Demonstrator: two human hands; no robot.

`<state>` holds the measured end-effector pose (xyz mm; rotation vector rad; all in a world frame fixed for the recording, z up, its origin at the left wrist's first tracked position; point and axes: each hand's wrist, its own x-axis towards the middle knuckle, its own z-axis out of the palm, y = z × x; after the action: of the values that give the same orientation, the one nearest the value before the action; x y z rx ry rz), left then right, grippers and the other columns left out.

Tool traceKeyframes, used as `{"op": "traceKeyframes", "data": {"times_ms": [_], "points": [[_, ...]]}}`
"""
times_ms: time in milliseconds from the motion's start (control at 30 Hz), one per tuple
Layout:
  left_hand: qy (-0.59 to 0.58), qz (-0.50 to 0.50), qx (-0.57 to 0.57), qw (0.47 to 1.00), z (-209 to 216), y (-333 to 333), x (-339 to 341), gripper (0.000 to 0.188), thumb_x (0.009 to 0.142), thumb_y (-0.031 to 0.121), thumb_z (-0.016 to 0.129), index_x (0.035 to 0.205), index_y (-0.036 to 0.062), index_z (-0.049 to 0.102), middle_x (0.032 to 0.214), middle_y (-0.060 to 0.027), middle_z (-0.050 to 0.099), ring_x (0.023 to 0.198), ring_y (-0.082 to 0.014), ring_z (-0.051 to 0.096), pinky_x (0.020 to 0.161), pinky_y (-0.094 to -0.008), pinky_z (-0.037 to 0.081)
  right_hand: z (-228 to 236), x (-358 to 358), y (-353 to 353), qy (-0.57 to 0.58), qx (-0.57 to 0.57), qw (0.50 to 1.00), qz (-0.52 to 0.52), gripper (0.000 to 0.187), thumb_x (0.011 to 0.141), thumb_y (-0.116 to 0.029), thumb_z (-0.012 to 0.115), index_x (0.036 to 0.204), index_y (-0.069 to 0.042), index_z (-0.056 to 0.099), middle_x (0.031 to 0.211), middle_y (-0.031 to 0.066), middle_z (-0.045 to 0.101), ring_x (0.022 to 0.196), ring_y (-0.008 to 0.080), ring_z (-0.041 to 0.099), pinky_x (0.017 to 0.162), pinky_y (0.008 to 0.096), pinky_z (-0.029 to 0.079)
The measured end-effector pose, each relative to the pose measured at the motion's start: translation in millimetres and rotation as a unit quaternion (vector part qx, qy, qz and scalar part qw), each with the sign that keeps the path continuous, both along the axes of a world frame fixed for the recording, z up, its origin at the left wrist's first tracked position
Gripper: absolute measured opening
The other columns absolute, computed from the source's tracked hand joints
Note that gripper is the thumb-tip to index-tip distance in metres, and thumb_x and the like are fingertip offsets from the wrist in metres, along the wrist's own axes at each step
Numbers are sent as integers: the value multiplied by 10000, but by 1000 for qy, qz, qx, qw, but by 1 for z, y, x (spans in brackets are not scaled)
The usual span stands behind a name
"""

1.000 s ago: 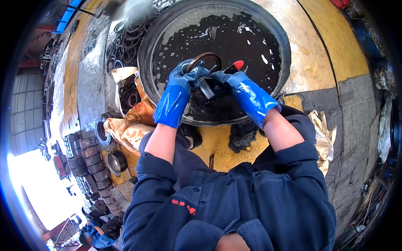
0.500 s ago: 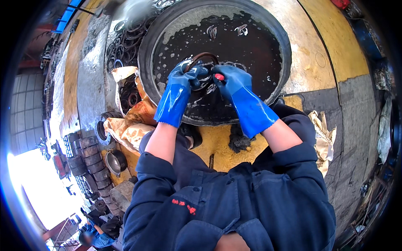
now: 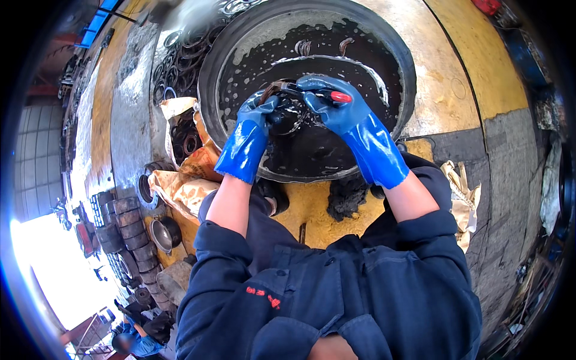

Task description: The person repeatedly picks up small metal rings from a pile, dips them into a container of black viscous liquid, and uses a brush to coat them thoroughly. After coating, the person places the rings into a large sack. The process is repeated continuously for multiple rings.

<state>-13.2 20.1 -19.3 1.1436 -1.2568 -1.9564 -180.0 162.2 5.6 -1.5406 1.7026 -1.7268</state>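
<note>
Both my hands, in blue rubber gloves, are over a wide round black basin (image 3: 407, 72) of dark liquid with foam patches. A dark brown ring (image 3: 281, 87) is gripped in my left hand (image 3: 254, 114), tilted so that only part of it shows. My right hand (image 3: 337, 111) is closed round a tool with a red handle end (image 3: 341, 96). The tool's dark working end meets the ring between the two hands; its kind is hard to make out. Small curved pieces (image 3: 303, 47) poke out of the liquid toward the far side.
Many dark rings (image 3: 180, 65) lie heaped left of the basin. Beside them is a torn paper sack (image 3: 201, 162) with rings inside. Stacked dark cylinders (image 3: 133, 231) and a metal bowl (image 3: 162, 234) stand at lower left. Another crumpled sack (image 3: 462, 198) lies right; a person (image 3: 141, 342) is far lower left.
The ring has tipped from an upright arc to nearly edge-on. My right hand has turned and risen slightly, showing more of the red handle. A curved bright streak has appeared on the liquid.
</note>
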Motion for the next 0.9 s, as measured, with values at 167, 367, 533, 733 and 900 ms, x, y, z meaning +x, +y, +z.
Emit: {"op": "traceKeyframes", "data": {"times_ms": [167,367,533,733,900], "points": [[-44,-18,28,998,14,-2,-3,233,949,115,659,1173,70,701,910,-89,767,463,-85,490,418,-214,349,-19,-3,8,-181,117,974,-73,233,915,-152,736,1145,-116,738,1053,80,753,978,184,716,865,315,562],[-1,-41,-31,999,22,-4,3,307,960,140,655,1253,53,671,956,-110,771,478,-77,503,434,-211,366,-50,-3,7,-329,303,888,-106,340,915,-299,757,1128,-35,726,1003,78,754,929,151,698,838,311,539],[32,-20,-39,999,16,-12,7,274,964,119,654,1227,47,675,985,-124,770,568,-98,575,499,-226,415,-58,-4,5,-464,288,835,-71,389,899,-345,774,1130,-36,726,1001,82,753,924,154,697,835,313,538],[192,-56,42,979,12,-34,23,356,986,178,639,1328,87,600,1101,-103,743,807,-198,706,611,-305,502,-15,-11,19,-319,385,864,-55,488,895,-453,770,1148,-39,723,999,80,750,890,160,690,811,303,539],[212,-142,53,966,0,-27,15,428,963,220,686,1359,95,583,1191,-97,712,959,-255,699,746,-358,556,-30,-18,19,-304,289,906,54,371,907,-403,757,1069,-69,751,922,72,738,863,139,651,820,314,518]]}}
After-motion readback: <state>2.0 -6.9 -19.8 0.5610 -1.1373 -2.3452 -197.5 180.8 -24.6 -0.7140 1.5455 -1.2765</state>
